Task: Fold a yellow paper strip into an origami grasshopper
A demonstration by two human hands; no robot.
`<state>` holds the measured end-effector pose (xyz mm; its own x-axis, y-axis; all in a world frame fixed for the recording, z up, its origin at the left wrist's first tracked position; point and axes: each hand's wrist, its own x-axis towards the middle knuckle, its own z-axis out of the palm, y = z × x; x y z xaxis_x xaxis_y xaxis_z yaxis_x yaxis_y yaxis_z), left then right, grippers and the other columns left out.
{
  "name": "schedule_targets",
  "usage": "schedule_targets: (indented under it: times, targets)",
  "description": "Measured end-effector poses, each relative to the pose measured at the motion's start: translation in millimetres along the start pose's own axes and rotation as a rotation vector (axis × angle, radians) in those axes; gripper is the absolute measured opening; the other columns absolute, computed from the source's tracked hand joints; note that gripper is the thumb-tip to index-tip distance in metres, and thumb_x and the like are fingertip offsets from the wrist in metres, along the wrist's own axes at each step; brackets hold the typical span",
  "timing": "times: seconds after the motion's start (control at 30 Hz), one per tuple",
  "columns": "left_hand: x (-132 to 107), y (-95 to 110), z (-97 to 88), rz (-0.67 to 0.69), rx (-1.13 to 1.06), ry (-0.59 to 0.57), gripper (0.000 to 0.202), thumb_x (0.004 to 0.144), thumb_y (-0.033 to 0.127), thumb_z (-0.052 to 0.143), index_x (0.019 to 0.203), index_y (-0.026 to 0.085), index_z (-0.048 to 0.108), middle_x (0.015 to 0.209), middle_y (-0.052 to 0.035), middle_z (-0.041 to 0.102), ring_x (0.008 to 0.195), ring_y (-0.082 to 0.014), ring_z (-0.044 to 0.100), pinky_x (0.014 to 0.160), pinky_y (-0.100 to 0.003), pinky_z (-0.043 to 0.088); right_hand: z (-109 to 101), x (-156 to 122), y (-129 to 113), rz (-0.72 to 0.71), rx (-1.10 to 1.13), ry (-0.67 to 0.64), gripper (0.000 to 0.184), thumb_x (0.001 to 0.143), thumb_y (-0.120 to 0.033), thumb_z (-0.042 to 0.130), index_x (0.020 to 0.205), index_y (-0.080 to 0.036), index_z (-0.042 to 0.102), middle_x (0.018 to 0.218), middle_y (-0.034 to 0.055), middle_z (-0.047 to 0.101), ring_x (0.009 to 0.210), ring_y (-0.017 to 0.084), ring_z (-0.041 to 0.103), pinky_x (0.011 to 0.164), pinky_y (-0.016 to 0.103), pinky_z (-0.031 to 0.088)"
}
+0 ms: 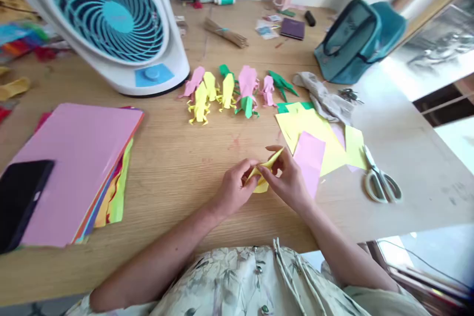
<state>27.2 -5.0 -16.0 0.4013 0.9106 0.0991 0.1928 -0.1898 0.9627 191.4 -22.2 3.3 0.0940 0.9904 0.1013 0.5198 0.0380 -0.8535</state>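
A partly folded yellow paper piece [265,172] is pinched between both hands just above the wooden table [177,158]. My left hand [237,188] grips its left end with closed fingers. My right hand [287,180] holds its right side, fingers pressed on the fold. Just right of the hands lie loose yellow, pink and green paper squares [314,133]. Behind the hands stands a row of several finished folded paper figures [229,91] in pink, yellow and green.
A stack of coloured paper sheets [77,168] with a black phone [18,200] on it lies left. A white and teal fan [111,19] stands behind it. Scissors [381,182] lie right, with a teal bag [355,39], a grey cloth [326,98] and keys farther back.
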Motion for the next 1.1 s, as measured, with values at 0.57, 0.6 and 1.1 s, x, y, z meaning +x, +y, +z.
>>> schedule_targets:
  times: [0.57,0.6,1.1]
  targets:
    - [-6.7,4.8,-10.3,-0.176,-0.192,-0.022,0.023,0.089,0.032,0.061,0.107,0.017,0.062,0.082,0.0002,0.066,0.068,-0.0108,0.061,0.065,-0.02,0.052,-6.7,2.0,-3.9,-0.047,0.166,-0.163,0.053,0.089,-0.028,0.06,0.139,-0.02,0.043,0.077,-0.0033,0.048,0.068,0.013,0.05,0.064,0.027,0.044]
    - [-6.6,5.1,-10.1,-0.166,-0.194,-0.03,0.023,0.09,0.033,0.061,0.106,0.017,0.063,0.083,-0.0003,0.067,0.07,-0.0111,0.061,0.066,-0.02,0.051,-6.6,1.8,-4.2,-0.04,0.168,-0.167,0.056,0.088,-0.031,0.063,0.139,-0.02,0.043,0.077,-0.0032,0.048,0.068,0.014,0.05,0.063,0.027,0.043]
    - [-4.0,2.0,-16.7,-0.19,-0.22,0.051,0.025,0.088,0.036,0.062,0.1,0.016,0.066,0.091,-0.003,0.07,0.079,-0.0142,0.064,0.07,-0.021,0.05,-3.3,1.3,-3.9,-0.055,0.177,-0.127,0.05,0.087,-0.025,0.059,0.135,-0.022,0.045,0.08,-0.0022,0.054,0.065,0.013,0.051,0.062,0.027,0.043]
